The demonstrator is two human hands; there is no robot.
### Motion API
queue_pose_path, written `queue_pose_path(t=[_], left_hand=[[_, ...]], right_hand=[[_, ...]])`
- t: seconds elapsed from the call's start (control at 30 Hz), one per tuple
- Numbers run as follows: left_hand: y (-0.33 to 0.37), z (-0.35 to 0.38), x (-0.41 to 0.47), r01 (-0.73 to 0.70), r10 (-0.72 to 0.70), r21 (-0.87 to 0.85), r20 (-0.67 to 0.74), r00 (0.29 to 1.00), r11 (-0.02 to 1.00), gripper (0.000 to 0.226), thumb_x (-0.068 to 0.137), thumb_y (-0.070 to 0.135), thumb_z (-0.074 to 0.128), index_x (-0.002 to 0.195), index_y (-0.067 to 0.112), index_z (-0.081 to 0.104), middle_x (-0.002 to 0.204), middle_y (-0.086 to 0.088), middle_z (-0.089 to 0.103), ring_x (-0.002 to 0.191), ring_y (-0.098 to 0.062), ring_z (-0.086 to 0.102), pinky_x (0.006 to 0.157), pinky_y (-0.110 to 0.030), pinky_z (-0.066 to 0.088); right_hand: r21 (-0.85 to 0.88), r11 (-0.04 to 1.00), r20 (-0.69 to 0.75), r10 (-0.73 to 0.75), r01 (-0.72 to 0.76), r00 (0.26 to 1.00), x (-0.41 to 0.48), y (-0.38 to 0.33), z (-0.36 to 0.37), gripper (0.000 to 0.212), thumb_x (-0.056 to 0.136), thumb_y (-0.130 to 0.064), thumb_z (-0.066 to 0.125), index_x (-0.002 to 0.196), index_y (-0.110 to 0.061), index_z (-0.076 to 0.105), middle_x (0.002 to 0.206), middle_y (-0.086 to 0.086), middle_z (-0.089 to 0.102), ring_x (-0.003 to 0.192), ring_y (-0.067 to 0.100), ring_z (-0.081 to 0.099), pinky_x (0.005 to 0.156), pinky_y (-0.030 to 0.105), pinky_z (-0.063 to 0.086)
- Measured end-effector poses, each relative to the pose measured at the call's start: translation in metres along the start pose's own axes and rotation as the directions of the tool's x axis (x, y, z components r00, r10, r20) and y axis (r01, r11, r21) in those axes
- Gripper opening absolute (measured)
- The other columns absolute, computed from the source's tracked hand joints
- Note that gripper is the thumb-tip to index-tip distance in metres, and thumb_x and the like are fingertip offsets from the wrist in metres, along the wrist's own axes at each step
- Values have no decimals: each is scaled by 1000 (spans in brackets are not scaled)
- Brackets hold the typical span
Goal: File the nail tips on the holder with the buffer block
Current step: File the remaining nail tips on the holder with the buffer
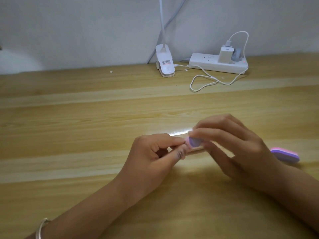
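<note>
My right hand [233,144] pinches a small purple and pink buffer block [246,141] between thumb and fingertips, its rounded end against the spot where my hands meet. My left hand [155,156] pinches the end of a clear nail tip holder [195,149], a strip lying flat on the wooden table [86,126]. The nail tips on it are blurred and mostly hidden by my fingers. A second purple and pink buffer block [285,154] lies on the table just right of my right hand.
At the back by the wall stand a white clip lamp base [164,62] and a white power strip [218,63] with a charger plugged in. Its white cable [207,80] loops over the table. A silver bangle [41,228] circles my left wrist.
</note>
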State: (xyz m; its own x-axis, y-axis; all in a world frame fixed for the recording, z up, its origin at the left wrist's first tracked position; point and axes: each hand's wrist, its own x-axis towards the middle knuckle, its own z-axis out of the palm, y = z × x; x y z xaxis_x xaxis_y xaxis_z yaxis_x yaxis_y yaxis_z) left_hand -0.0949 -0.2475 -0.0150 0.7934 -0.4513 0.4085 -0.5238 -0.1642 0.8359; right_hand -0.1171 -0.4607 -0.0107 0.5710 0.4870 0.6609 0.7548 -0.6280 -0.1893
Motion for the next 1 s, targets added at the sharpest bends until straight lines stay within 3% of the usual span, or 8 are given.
queue_pose_path(t=[0.1, 0.2, 0.27, 0.37, 0.5, 0.7, 0.83, 1.0], left_hand=[[2, 0, 0, -8, 9, -61, 22, 1000, 998, 12, 89, 9, 69, 85, 18, 76, 65, 15, 65, 49, 6, 52, 52, -6, 36], [6, 0, -1, -53, 60, -122, 54, 997, 991, 15, 91, 9, 62, 96, 18, 73, 64, 28, 63, 49, 12, 53, 51, -2, 37], [3, 0, 0, -20, 25, -138, 33, 999, 990, 15, 91, 10, 64, 95, 16, 77, 65, 18, 67, 44, 9, 50, 48, -6, 37], [0, 0, -1, 59, -60, -154, -1, 998, 986, 11, 87, 19, 70, 88, 13, 79, 65, 0, 68, 39, 3, 45, 43, -10, 34], [1, -2, -4, 52, -44, -158, 50, 998, 986, 16, 90, 23, 63, 91, 25, 78, 55, 5, 63, 34, -1, 45, 42, -13, 35], [4, -3, -4, 125, -116, -211, 54, 992, 969, 15, 91, 23, 63, 94, 21, 78, 76, 0, 74, 30, -10, 49, 39, -15, 38], [6, -5, -4, 100, -81, -221, 94, 992, 970, 18, 93, 16, 59, 94, 19, 76, 58, 16, 67, 32, -2, 47, 41, -9, 35], [7, -4, -2, 169, -152, -272, 82, 985, 947, 17, 90, 24, 63, 94, 22, 79, 70, 0, 72, 30, -12, 49, 39, -10, 35]], right_hand=[[10, 1000, -34, 25, -25, 999, 1, -2, -2, 22, 89, 9, 61, 108, 5, 71, 107, 13, 67, 101, 27, 63, 92, 33, 49], [36, 997, 2, -70, 70, 998, 0, -17, 6, 24, 88, 9, 62, 109, 3, 73, 109, 15, 68, 102, 30, 62, 94, 32, 48], [4, 997, 23, -83, 83, 996, 0, -12, 2, 23, 88, 9, 62, 108, 3, 73, 109, 15, 67, 100, 30, 62, 94, 32, 49], [-16, 1000, -26, 19, -19, 999, 1, -2, -5, 22, 89, 8, 62, 107, 3, 72, 106, 13, 67, 98, 28, 63, 92, 32, 49], [24, 999, -27, -29, 30, 999, 1, -16, 8, 24, 89, 9, 63, 110, 3, 72, 108, 14, 67, 101, 28, 62, 94, 31, 48], [-11, 998, -72, 60, -61, 996, 2, -6, -4, 21, 91, 4, 62, 109, 4, 71, 107, 12, 68, 98, 25, 64, 90, 34, 50], [23, 1000, -45, -6, 7, 999, 2, -20, 7, 26, 87, 9, 64, 112, 3, 71, 108, 14, 67, 101, 26, 62, 94, 30, 48], [5, 998, -73, 56, -55, 996, 2, -9, -2, 19, 93, 3, 62, 110, 4, 71, 108, 12, 67, 98, 25, 64, 90, 33, 50]])
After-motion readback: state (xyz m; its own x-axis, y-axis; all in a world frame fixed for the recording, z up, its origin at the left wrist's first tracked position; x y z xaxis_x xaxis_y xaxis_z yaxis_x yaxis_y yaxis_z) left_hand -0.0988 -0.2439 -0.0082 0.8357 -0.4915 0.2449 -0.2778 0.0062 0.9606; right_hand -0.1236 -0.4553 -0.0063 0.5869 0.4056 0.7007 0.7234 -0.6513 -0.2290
